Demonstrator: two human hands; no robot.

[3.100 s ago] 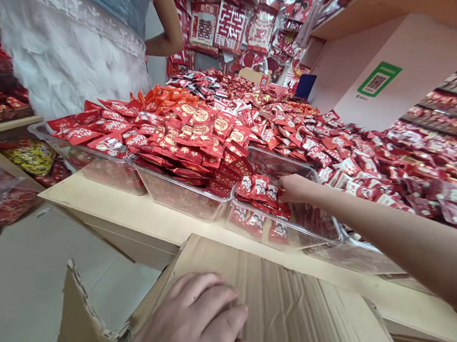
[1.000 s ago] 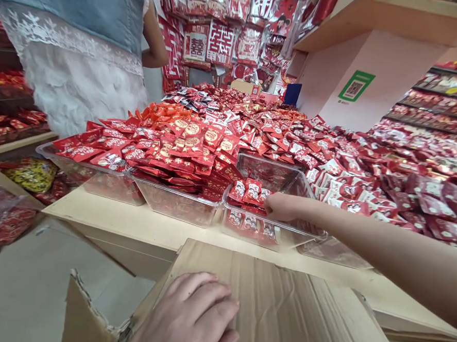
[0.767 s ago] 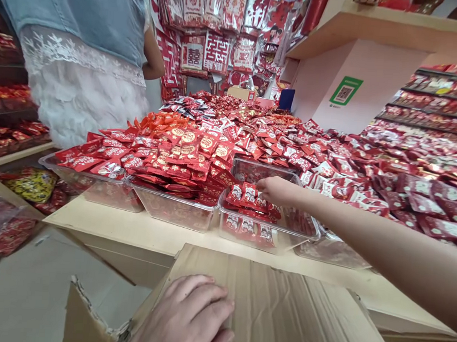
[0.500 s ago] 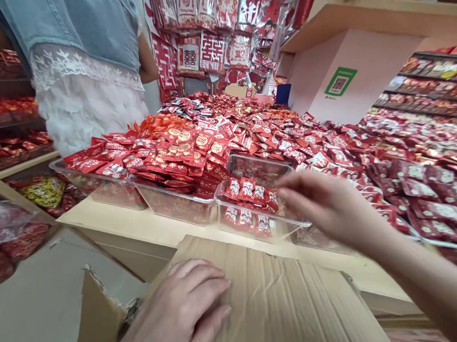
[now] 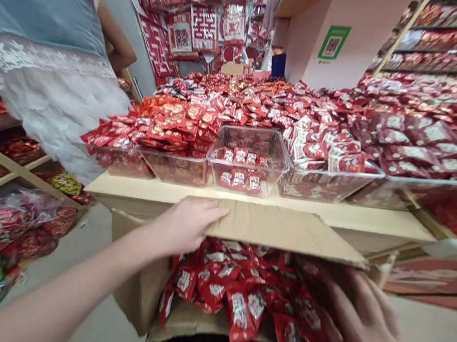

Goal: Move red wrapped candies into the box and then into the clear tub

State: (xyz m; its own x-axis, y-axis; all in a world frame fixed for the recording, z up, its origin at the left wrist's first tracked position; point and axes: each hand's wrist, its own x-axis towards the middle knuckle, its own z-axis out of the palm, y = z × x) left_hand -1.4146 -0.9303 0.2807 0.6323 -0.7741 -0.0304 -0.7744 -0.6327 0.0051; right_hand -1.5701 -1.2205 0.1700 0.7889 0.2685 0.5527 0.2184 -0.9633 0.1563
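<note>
My left hand (image 5: 196, 223) is closed on the raised flap (image 5: 271, 225) of a brown cardboard box, thumb over the flap's top edge. Inside the box (image 5: 147, 290) lies a heap of small red wrapped packets (image 5: 239, 306) with white print. At the box's right side my right hand (image 5: 359, 313) reaches in over the packets, its fingers stretched out and partly blurred. Shade under the flap hides its fingertips. Beyond the box, a clear plastic bin (image 5: 248, 167) on the counter holds a few red packets at its bottom.
Heaped bins flank it: red-gold packets (image 5: 177, 129) left, cream-red packets (image 5: 311, 142) and maroon packets (image 5: 416, 141) right. The counter edge (image 5: 165, 193) runs behind the box. A person in a denim top (image 5: 44, 12) stands back left. Bagged packets (image 5: 35, 226) lie by the left shelves.
The box flap has tipped up, uncovering the red packets. My left hand now grips its edge. My right hand has moved from the clear bin down into the box, and the view has shifted.
</note>
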